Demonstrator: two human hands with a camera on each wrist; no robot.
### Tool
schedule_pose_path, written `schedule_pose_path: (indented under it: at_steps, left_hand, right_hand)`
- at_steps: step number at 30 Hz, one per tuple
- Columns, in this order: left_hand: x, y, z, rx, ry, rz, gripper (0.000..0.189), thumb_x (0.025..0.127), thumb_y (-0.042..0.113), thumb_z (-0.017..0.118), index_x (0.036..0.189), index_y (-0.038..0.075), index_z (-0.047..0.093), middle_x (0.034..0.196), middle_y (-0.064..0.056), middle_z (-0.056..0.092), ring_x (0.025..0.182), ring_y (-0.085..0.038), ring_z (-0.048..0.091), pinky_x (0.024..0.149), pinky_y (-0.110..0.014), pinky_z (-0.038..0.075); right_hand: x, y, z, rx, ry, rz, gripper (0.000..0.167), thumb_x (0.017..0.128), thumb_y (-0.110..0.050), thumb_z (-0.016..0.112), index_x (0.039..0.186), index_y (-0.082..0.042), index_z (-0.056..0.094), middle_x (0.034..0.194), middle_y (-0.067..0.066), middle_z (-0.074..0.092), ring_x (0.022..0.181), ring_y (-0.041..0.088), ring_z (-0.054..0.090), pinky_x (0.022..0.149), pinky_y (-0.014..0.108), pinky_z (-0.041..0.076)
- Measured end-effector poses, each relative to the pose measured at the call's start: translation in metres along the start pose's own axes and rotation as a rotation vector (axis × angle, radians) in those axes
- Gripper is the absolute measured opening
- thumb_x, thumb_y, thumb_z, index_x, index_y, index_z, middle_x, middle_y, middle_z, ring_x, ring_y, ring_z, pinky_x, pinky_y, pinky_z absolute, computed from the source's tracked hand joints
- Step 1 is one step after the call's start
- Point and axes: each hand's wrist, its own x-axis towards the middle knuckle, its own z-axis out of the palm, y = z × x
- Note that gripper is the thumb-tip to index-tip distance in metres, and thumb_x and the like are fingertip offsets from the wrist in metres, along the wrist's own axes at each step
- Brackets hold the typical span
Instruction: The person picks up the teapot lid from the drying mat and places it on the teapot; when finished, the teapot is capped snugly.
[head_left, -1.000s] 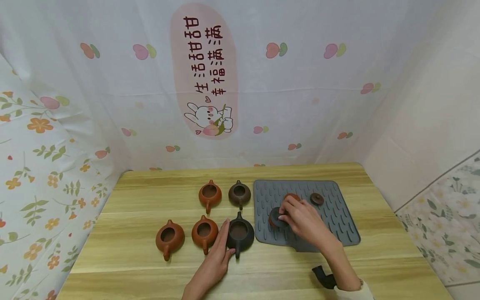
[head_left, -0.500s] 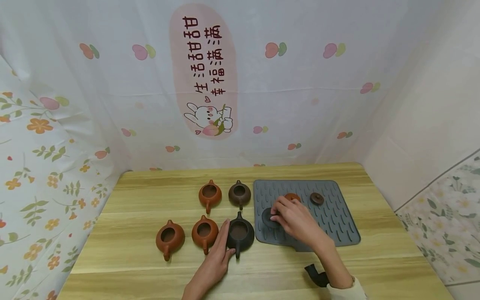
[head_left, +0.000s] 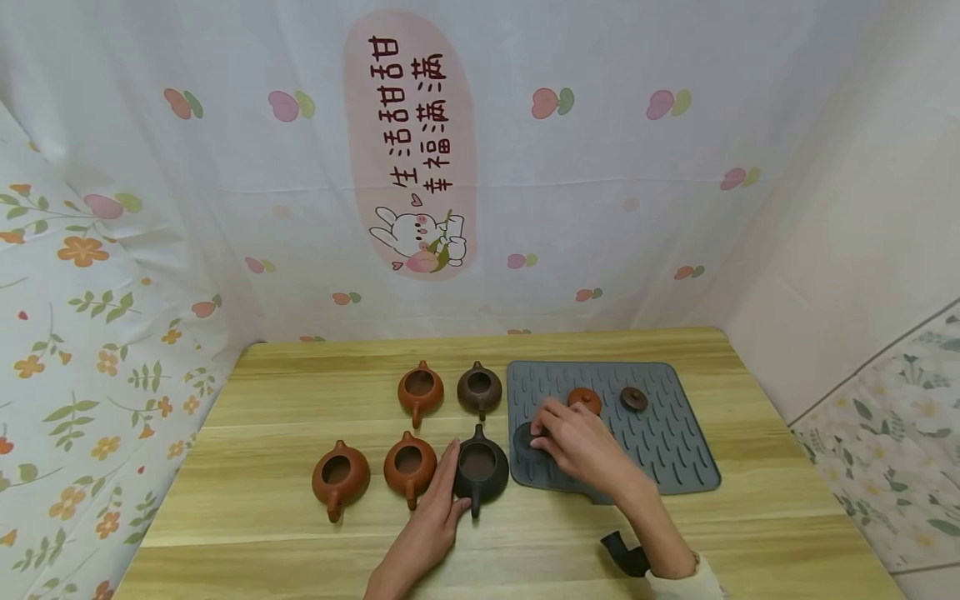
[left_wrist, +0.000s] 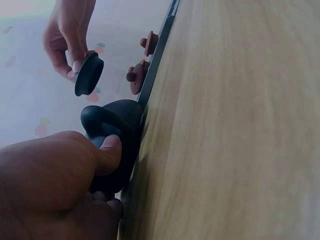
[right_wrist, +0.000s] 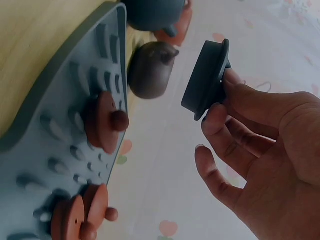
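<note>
In the head view, my left hand [head_left: 431, 517] holds the black teapot [head_left: 481, 472] from its left side, fingers along the body and thumb beside the handle. The teapot stands upright and lidless on the table. My right hand [head_left: 577, 446] pinches the black lid [right_wrist: 205, 80] by its knob. The lid hangs tilted above the grey mat [head_left: 675, 442], to the right of the teapot and apart from it. Behind the right hand, an orange lid [head_left: 584, 400] and a brown lid [head_left: 633, 398] lie on the mat. The right wrist view shows another reddish lid [right_wrist: 102, 122] there.
Lidless teapots stand left of and behind the black one: an orange teapot [head_left: 409, 467], another orange teapot [head_left: 341, 478], a third orange teapot [head_left: 420, 392] and a brown teapot [head_left: 479, 390]. A black curved piece [head_left: 624, 556] sits by the right wrist over the wooden table [head_left: 247, 517].
My right hand has moved left across the mat with the black lid, closer to the black teapot. The left hand and the teapots stay where they were.
</note>
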Motion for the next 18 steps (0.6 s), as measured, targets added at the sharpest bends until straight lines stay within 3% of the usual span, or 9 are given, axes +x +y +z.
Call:
schedule_pose_path:
  at_steps: [11, 18]
  left_hand:
    - [-0.001, -0.001, 0.0, 0.043, 0.015, 0.083, 0.081, 0.11, 0.012, 0.065, 0.176, 0.007, 0.018, 0.179, -0.024, 0.028, 0.16, -0.046, 0.036, 0.121, -0.058, 0.045]
    - [-0.002, -0.002, -0.001, 0.037, 0.013, 0.085, 0.08, 0.111, 0.013, 0.064, 0.176, 0.007, 0.018, 0.179, -0.024, 0.028, 0.16, -0.046, 0.037, 0.121, -0.055, 0.046]
  right_hand:
    - [0.006, -0.008, 0.004, -0.02, -0.013, -0.032, 0.017, 0.095, -0.021, 0.086, 0.095, -0.015, 0.07, 0.096, -0.002, 0.062, 0.079, 0.01, 0.061, 0.076, 0.036, 0.049]
    - [0.012, -0.014, 0.004, 0.01, -0.038, -0.027, 0.015, 0.098, -0.022, 0.084, 0.097, -0.015, 0.071, 0.096, -0.003, 0.061, 0.078, 0.01, 0.059, 0.079, 0.037, 0.051]
